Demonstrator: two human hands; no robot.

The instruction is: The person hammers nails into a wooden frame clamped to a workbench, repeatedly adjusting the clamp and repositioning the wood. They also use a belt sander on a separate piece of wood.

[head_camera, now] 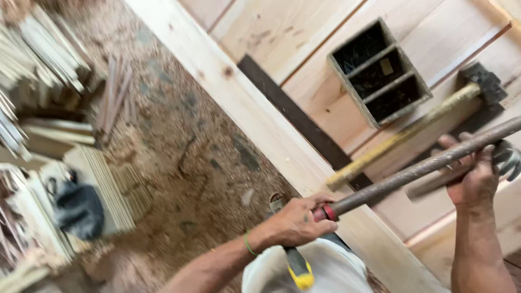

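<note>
Above the pale wooden board's edge [255, 114], both hands, left [297, 221] and right [477, 176], are closed on one long rusty metal bar [412, 172], near one yellow-handled sledgehammer [418, 127], one three-compartment box [378, 72] and the open sawdust floor [184, 163].

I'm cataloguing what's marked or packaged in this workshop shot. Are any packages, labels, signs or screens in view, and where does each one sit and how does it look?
Small label: a pale tan rectangle, stuck inside the middle compartment of the three-compartment grey box lying on the wooden boards, upper right; any marking is too blurred to make out.
No packages, signs or screens show.
</note>
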